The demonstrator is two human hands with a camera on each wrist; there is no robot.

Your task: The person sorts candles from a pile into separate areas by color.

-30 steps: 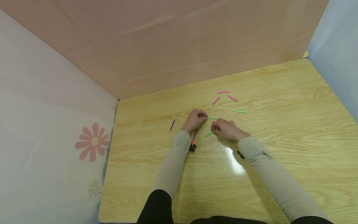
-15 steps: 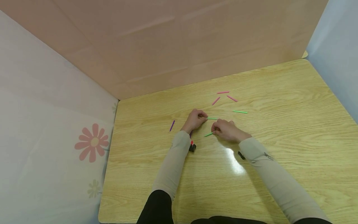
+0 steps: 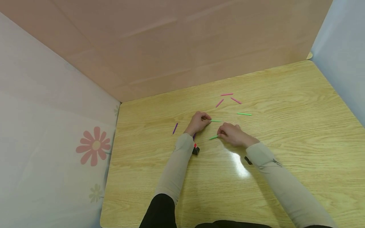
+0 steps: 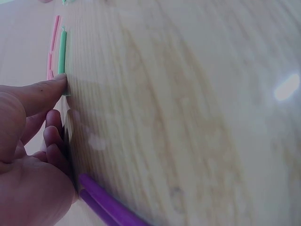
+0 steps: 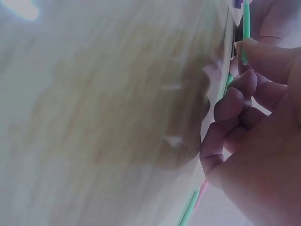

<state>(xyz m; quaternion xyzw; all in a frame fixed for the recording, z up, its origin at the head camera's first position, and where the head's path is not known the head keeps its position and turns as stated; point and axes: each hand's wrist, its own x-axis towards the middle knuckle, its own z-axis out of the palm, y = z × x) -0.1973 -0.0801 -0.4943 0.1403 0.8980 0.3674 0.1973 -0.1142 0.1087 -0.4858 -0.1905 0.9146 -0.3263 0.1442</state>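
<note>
Thin candles in green, pink and purple lie about the table. My left hand pinches the left end of a green candle, its wick end pointing right. In the left wrist view the thumb presses this green candle close to the tabletop. Nearer the body, my right hand pinches a second green candle at its right end; the right wrist view has that candle between thumb and finger. A purple candle is partly hidden beneath the left wrist.
Three pink candles lie at the back, grouped like a loose triangle. A third green candle is right of the hands, another purple candle left. Black wrist cameras hang under the sleeves. A pinkish cloth wall bounds the table's far edge.
My right hand has shifted slightly right and toward the body, and the green candle it holds has turned flatter. The left hand keeps its grip in about the same place.
</note>
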